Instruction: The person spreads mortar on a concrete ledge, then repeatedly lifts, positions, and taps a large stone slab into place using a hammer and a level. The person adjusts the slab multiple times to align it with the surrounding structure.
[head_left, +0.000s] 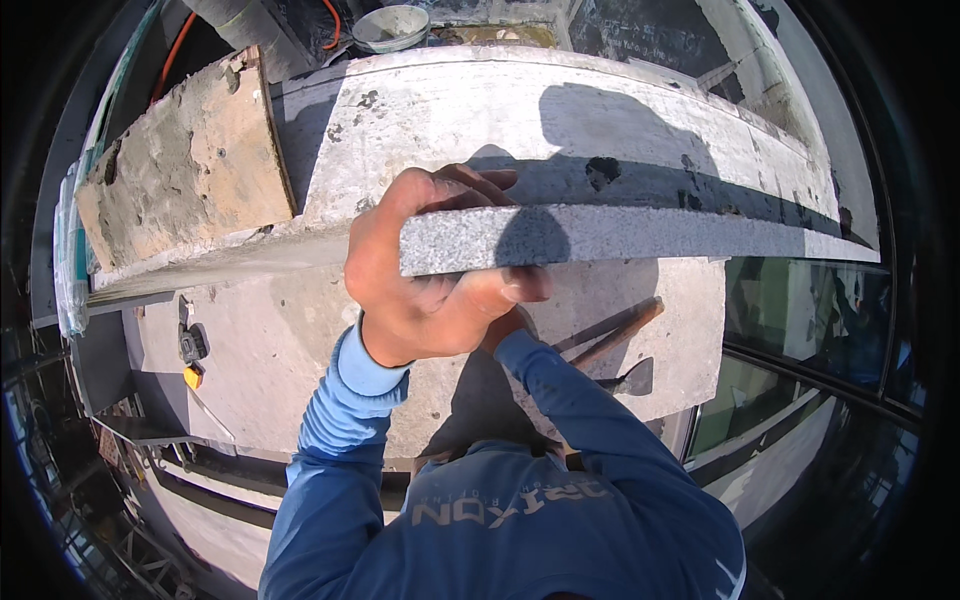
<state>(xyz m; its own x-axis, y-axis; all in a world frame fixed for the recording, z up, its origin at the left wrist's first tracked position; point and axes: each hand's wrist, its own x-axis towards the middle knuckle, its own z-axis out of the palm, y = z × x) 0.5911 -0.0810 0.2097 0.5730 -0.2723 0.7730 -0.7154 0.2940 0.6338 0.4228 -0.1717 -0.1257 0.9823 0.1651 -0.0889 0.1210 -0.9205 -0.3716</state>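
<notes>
Large pale lettering (512,507) with a smaller line of print on the blue shirt's (500,550) chest

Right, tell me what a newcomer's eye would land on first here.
Probably the speckled grey slab, running from the centre to the right, its left end in the grip of the left hand. Next, the dark shadow on the pale ledge beyond it, and the rough stained board at upper left.

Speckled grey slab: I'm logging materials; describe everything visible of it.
The speckled grey slab looks like stone, long, straight, seen nearly edge-on, narrowing in view rightward. A rounded shadow crosses its edge. It is held crosswise in mid-view, its left end gripped by the left hand, fingers above, thumb below. Whether the mostly hidden right hand touches it, I can't tell.
</notes>
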